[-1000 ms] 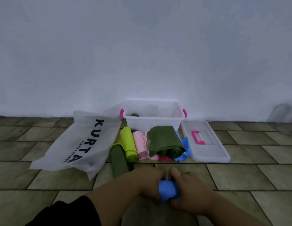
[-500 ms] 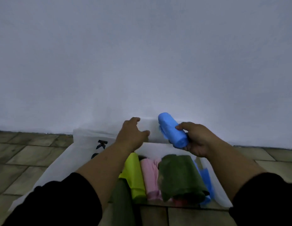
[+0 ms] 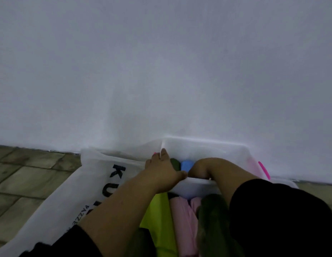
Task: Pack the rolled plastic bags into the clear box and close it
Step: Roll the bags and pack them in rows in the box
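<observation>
The clear box [image 3: 213, 147] stands against the wall with pink side handles. Inside it a blue rolled bag [image 3: 186, 165] lies beside a dark green roll [image 3: 175, 164]. My right hand [image 3: 204, 168] reaches down into the box, its fingers on the blue roll; whether they still grip it is hidden. My left hand [image 3: 162, 168] rests on the box's near left rim, holding it. In front of the box lie a lime roll [image 3: 159, 219], a pink roll [image 3: 185, 219] and a dark green roll [image 3: 213, 225].
A white printed carrier bag [image 3: 83, 191] lies flat on the tiled floor [image 3: 22, 175] to the left of the box. The plain wall [image 3: 161, 71] rises right behind the box. My dark sleeves fill the lower edge of the view.
My right hand has carried the blue roll from above the box down into it. My left hand has moved onto the box rim. The camera has tipped closer over the box.
</observation>
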A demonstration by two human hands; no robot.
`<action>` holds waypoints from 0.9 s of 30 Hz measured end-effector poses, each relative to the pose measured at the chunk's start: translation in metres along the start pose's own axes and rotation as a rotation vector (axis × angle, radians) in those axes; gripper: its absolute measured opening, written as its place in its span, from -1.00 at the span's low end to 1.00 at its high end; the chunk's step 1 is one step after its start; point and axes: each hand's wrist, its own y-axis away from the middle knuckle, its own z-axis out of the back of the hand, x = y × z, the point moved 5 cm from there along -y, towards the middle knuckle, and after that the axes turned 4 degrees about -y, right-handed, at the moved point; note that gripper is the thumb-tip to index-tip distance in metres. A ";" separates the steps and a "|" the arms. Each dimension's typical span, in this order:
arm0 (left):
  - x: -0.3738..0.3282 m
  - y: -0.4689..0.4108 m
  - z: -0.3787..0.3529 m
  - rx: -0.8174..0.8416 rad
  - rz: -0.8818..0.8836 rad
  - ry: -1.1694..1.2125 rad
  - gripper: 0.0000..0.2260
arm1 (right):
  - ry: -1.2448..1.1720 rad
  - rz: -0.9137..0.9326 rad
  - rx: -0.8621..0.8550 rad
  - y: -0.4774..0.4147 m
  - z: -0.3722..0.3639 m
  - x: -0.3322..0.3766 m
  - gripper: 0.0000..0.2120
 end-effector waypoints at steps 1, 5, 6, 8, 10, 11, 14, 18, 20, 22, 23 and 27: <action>0.000 0.000 0.000 -0.002 -0.001 -0.003 -0.12 | 0.034 0.000 0.005 0.003 0.000 0.002 -0.66; -0.001 0.002 0.001 -0.003 0.001 -0.004 -0.14 | 0.148 0.039 -0.043 0.008 0.001 0.006 -0.64; -0.001 0.003 0.002 -0.006 -0.001 -0.001 -0.13 | 0.185 0.043 -0.038 0.010 0.001 0.008 -0.63; -0.001 0.001 0.002 -0.006 0.010 0.005 -0.12 | 0.260 0.050 -0.029 0.013 0.000 0.011 -0.61; 0.000 0.001 0.002 -0.016 0.039 0.012 -0.11 | 0.316 0.048 -0.078 0.011 -0.001 0.011 -0.58; 0.002 0.001 0.002 -0.029 0.048 0.027 -0.10 | 0.302 0.053 -0.180 0.009 0.004 0.010 -0.59; 0.006 0.011 0.008 -0.110 0.000 0.206 -0.15 | -0.043 0.221 -0.679 0.042 0.027 0.017 -0.79; 0.023 0.055 0.038 -0.329 -0.033 0.453 -0.41 | -0.241 0.507 -0.884 0.146 -0.011 0.023 -0.85; 0.030 0.085 0.045 -0.349 -0.035 0.475 -0.53 | -0.039 0.526 -0.663 0.174 -0.078 0.024 -0.81; 0.033 0.114 0.042 -0.289 -0.035 0.468 -0.68 | 0.137 0.479 -0.459 0.180 -0.142 0.023 -0.67; 0.033 0.126 0.037 -0.245 -0.034 0.465 -0.75 | 0.209 0.450 -0.417 0.178 -0.166 0.023 -0.56; 0.037 0.172 0.009 0.001 0.024 0.458 -0.82 | 0.288 0.381 -0.484 0.176 -0.191 0.015 -0.40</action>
